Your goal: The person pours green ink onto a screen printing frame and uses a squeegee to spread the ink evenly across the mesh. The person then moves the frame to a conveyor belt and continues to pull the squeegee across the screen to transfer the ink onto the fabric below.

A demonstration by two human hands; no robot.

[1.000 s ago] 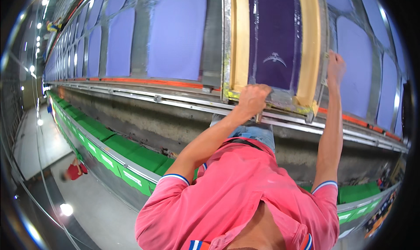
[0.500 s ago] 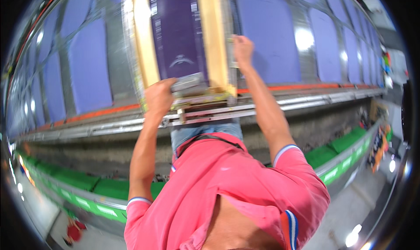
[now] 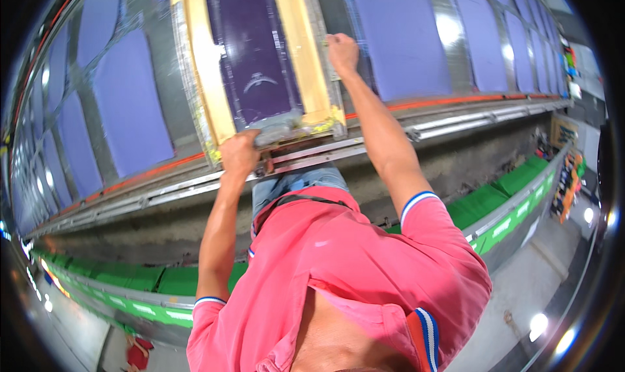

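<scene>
Purple panels line the long printing table ahead of us, each one set in a row along its metal rail. We hold a wooden-framed printing screen flat on that table, between two of the purple panels, its dark purple mesh edged with a yellow border. Our left hand is closed around the screen's near edge, fingers curled over the grey strip at its bottom. Our right hand grips the screen's right side rail, fingers wrapped on the frame. Both arms reach out from a pink polo shirt with striped cuffs. Below the table's rail runs a concrete ledge, and beneath that a green trough follows the table's length. Beyond the table's right end, coloured items stand too small to make out.
</scene>
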